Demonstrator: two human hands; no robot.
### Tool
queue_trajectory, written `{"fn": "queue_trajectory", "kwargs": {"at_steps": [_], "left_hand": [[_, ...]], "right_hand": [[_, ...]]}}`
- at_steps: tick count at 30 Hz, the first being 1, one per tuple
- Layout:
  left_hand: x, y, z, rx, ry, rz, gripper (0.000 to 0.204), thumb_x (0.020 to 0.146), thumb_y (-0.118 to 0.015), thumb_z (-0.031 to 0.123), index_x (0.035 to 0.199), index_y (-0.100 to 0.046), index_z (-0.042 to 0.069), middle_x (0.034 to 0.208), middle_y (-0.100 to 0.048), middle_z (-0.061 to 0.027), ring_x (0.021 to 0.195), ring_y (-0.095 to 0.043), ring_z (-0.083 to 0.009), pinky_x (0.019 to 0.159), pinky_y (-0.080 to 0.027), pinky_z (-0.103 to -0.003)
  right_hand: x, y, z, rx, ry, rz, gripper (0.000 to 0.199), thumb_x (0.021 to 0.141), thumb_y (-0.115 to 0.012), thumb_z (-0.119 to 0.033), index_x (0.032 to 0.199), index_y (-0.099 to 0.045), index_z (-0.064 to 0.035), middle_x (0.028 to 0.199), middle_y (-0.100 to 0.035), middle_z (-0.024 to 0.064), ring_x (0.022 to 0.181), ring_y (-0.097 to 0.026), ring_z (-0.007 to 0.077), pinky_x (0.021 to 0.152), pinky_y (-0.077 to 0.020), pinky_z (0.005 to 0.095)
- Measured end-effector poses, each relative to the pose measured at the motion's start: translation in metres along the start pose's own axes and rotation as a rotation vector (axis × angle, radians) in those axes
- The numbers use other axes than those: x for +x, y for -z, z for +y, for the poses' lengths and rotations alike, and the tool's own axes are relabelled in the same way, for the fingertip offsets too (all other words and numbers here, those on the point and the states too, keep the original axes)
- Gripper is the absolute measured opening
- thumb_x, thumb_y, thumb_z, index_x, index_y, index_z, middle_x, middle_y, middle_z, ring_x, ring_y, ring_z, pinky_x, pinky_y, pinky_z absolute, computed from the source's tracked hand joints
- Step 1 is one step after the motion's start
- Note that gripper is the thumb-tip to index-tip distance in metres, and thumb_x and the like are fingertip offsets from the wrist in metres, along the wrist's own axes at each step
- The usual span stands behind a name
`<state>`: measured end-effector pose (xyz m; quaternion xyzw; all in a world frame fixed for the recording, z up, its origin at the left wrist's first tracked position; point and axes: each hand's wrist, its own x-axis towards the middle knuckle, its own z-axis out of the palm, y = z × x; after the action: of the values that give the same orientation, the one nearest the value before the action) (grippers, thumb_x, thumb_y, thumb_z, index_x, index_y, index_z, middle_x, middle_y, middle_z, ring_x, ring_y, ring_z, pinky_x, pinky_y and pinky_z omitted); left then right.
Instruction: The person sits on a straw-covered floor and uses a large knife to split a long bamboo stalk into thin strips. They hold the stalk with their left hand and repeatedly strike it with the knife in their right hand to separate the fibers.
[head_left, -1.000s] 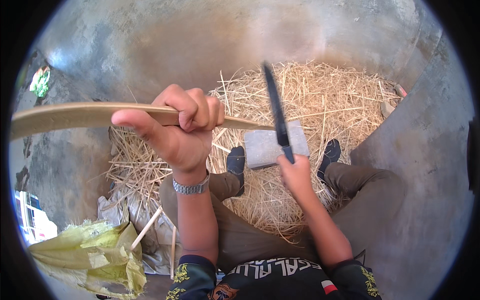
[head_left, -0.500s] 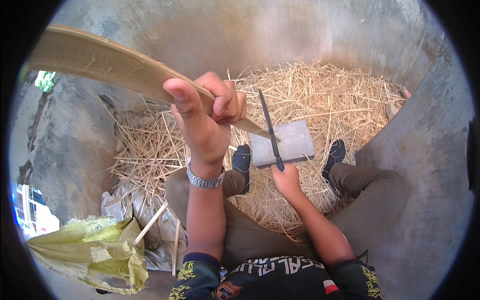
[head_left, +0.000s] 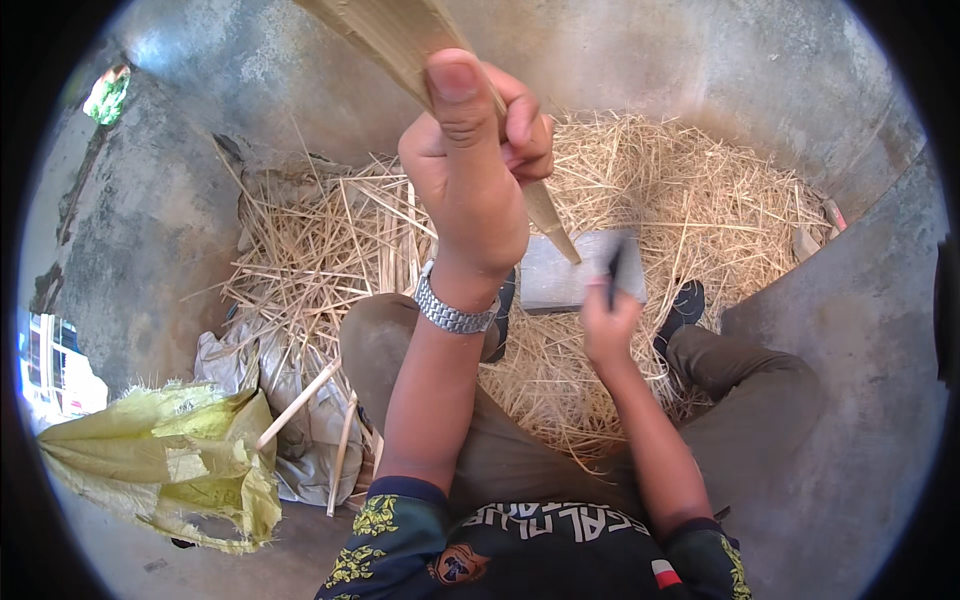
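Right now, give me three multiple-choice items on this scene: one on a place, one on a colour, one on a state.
1. Where does the lower tip of the bamboo strip rest?
A. on the grey block
B. on the yellow sack
C. on the bare concrete floor

2. What colour is the crumpled sack at lower left?
A. red
B. yellow-green
C. blue

3. What state is the left hand in?
A. open and flat
B. closed round the strip
C. resting on the knee

Answers: 1 A, the tip meets the grey block lying on the straw. 2 B, the sack is yellow-green. 3 B, the left hand grips the strip, thumb raised; the right hand holds a dark blade beside it.
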<state>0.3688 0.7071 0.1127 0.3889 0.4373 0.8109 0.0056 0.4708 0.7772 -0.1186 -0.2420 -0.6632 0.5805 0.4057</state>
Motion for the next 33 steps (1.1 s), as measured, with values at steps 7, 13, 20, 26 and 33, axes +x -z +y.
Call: {"fn": "queue_trajectory", "kwargs": {"at_steps": [7, 13, 20, 26, 33], "left_hand": [[0.016, 0.034, -0.001, 0.035, -0.005, 0.039, 0.069, 0.093, -0.036, 0.077, 0.068, -0.037, 0.013, 0.056, -0.025, 0.0044, 0.046, -0.02, -0.0082, 0.045, -0.019, -0.025], [0.016, 0.051, 0.001, -0.047, 0.05, -0.008, 0.069, 0.093, -0.034, 0.077, 0.071, -0.036, 0.013, 0.055, -0.025, 0.0044, 0.046, -0.02, -0.0085, 0.045, -0.02, -0.026], [0.01, 0.027, 0.001, -0.027, 0.043, -0.158, 0.07, 0.093, -0.03, 0.078, 0.07, -0.037, 0.012, 0.053, -0.025, 0.0052, 0.046, -0.02, -0.0076, 0.044, -0.018, -0.025], [0.012, 0.026, 0.001, 0.024, 0.017, -0.036, 0.069, 0.096, -0.03, 0.075, 0.08, -0.043, 0.008, 0.056, -0.033, 0.0016, 0.047, -0.032, -0.0094, 0.045, -0.03, -0.026], [0.011, 0.028, -0.025, -0.067, -0.004, -0.05, 0.064, 0.099, -0.033, 0.068, 0.091, -0.047, 0.006, 0.06, -0.044, -0.0021, 0.054, -0.044, -0.009, 0.049, -0.038, -0.024]], "right_hand": [[-0.013, -0.005, 0.042, -0.203, -0.447, -0.252, 0.034, 0.088, -0.064, -0.021, 0.065, -0.056, 0.0027, 0.053, -0.051, 0.0042, 0.051, -0.045, 0.0098, 0.05, -0.0376, 0.0333], [0.003, -0.002, -0.083, -0.041, -0.112, -0.151, 0.029, 0.093, -0.065, -0.017, 0.073, -0.061, 0.0029, 0.057, -0.05, -0.0019, 0.054, -0.042, 0.0034, 0.049, -0.0335, 0.027], [-0.019, -0.005, 0.092, -0.33, -0.168, -0.07, 0.025, 0.088, -0.063, -0.017, 0.082, -0.063, 0.0073, 0.057, -0.056, 0.0121, 0.05, -0.052, 0.0179, 0.052, -0.0416, 0.0365], [-0.012, 0.002, 0.065, -0.225, -0.479, -0.277, 0.038, 0.091, -0.062, -0.023, 0.06, -0.052, -0.0031, 0.053, -0.052, 0.0041, 0.042, -0.048, 0.0141, 0.042, -0.0369, 0.032], [0.011, 0.012, 0.011, 0.052, -0.835, -0.379, 0.04, 0.09, -0.064, -0.026, 0.062, -0.056, 0.0017, 0.051, -0.051, 0.0067, 0.045, -0.048, 0.0165, 0.048, -0.0381, 0.0348]]}}
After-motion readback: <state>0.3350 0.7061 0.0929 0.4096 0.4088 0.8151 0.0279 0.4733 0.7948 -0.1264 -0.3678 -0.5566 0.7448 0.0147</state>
